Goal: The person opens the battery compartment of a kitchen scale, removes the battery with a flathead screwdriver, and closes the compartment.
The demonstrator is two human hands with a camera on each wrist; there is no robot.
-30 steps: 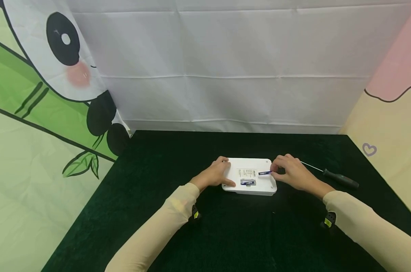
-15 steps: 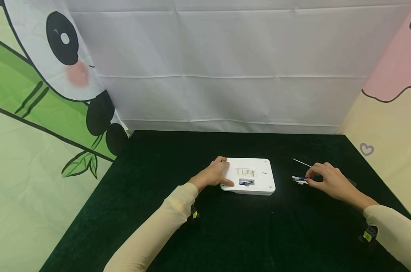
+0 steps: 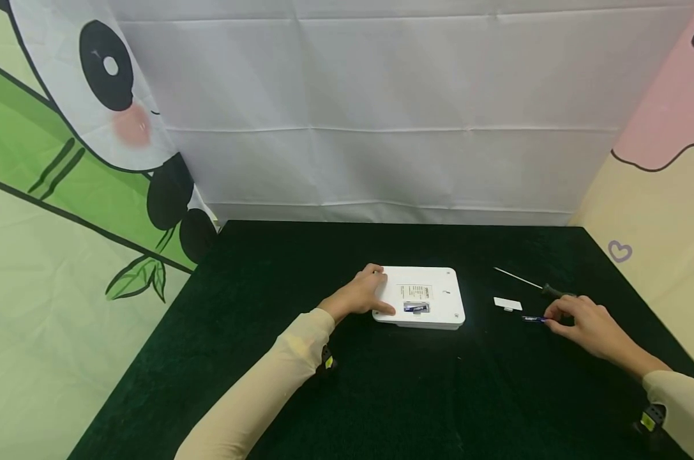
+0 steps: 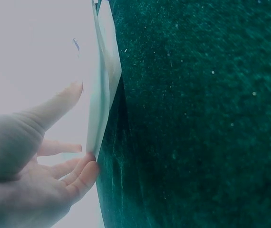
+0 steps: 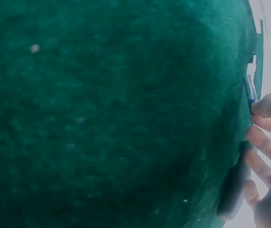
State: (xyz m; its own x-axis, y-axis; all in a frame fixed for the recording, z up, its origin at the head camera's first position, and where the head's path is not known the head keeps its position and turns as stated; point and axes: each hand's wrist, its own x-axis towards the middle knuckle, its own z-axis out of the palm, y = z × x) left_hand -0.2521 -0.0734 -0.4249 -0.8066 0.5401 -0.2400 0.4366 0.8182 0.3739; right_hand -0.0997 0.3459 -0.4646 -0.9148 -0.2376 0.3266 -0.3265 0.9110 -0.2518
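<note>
A flat white device (image 3: 447, 295) with rounded corners lies label side up on the dark green cloth. Its battery compartment stands uncovered, and a blue-and-white battery (image 3: 418, 309) shows inside. My left hand (image 3: 358, 295) holds the device at its left end, thumb on the upper face and fingers along the edge. Well to the right, my right hand (image 3: 582, 324) pinches a second battery (image 3: 533, 319) between thumb and fingertips, low over the cloth. The same battery (image 5: 251, 89) appears in the right wrist view, its far end pointing away from the hand.
A small white battery cover (image 3: 507, 303) lies between the device and my right hand. Behind that hand is a screwdriver (image 3: 552, 292) with a black handle, partly hidden by the fingers. A white cloth (image 3: 347, 115) hangs behind the table, with printed cloths at both sides.
My right hand has carried the battery from above the device to the right, past the battery cover and down towards the cloth. My left hand and the device have stayed in place.
</note>
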